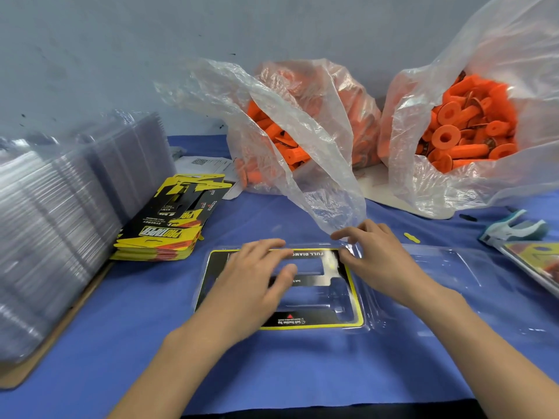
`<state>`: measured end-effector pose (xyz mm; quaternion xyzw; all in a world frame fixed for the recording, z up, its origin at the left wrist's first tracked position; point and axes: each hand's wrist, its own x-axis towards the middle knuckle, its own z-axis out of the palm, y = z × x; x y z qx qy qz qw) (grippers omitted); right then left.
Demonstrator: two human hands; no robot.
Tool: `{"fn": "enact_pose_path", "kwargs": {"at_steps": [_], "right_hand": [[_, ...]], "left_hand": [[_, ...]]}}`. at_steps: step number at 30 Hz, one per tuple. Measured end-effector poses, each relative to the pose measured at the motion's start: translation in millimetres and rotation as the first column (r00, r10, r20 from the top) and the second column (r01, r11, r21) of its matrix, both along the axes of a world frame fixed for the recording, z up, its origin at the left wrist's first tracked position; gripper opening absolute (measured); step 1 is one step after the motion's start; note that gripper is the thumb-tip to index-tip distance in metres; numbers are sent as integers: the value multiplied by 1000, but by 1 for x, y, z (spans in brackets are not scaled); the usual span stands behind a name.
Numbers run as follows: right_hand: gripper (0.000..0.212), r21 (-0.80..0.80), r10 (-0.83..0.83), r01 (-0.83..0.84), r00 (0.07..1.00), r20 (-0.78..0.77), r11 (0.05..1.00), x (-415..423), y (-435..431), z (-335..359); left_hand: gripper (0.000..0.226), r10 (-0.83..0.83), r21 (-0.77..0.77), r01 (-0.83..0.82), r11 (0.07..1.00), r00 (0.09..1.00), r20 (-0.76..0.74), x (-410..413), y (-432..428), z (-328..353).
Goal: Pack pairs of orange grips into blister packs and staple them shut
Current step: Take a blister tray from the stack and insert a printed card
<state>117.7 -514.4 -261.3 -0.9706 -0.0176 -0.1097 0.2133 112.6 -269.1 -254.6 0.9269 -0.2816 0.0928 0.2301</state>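
**Seating the printed card in an open blister pack**

Clear blister pack (423, 267) spread open and flat on blue cloth (272, 373), centre of view, close in front of the person. Black-and-yellow card insert (317, 320) lying in its left half, print upside down to the camera. Right half bare and clear. No grips loaded yet.

Left hand (251, 276) laid flat on the card, fingers straight and slightly spread, pressing down. Right hand (375, 255) at the card's far right corner, fingers bent, tips on that corner. Hard to tell whether pinching the edge or only pushing it.

Likely step: bedding the card inside the moulded rim before loading. To do it well:
- Keep the flat left hand still as an anchor.
- Work the loose corner down with fingertips.
- Run along each edge, lining cut-outs up with the moulded pockets.
- Avoid creasing the card.
- Avoid trapping the trailing plastic of the nearer bag (326, 192), hanging just beside the right thumb.

Behind, against the wall: orange grips (465, 128) heaped in two open plastic bags. To the left: stack of spare cards (169, 225), then stack of empty blisters (60, 207). At the right edge: stapler (511, 229), just beside what looks like a finished pack (535, 261).
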Motion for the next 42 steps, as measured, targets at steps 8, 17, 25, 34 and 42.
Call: {"fn": "enact_pose_path", "kwargs": {"at_steps": [8, 17, 25, 34, 42], "right_hand": [[27, 50, 28, -27, 1000, -11, 998, 0, -7, -1], [31, 148, 33, -37, 999, 28, 988, 2, 4, -2], [20, 73, 69, -69, 998, -2, 995, -3, -2, -3], [19, -18, 72, -72, 997, 9, 997, -3, -5, -5], [20, -74, 84, -79, 994, 74, 994, -6, -9, 0]], "left_hand": [[48, 85, 178, -87, 980, 996, 20, 16, 3, -16], [47, 54, 168, -53, 984, 999, 3, 9, -12, -18], [48, 26, 75, -22, 997, 999, -42, 9, -16, -17], [23, 232, -284, -213, 935, 972, 33, 22, 31, -6], [22, 341, -452, -565, 690, 805, -486, 39, 68, -12]]}}
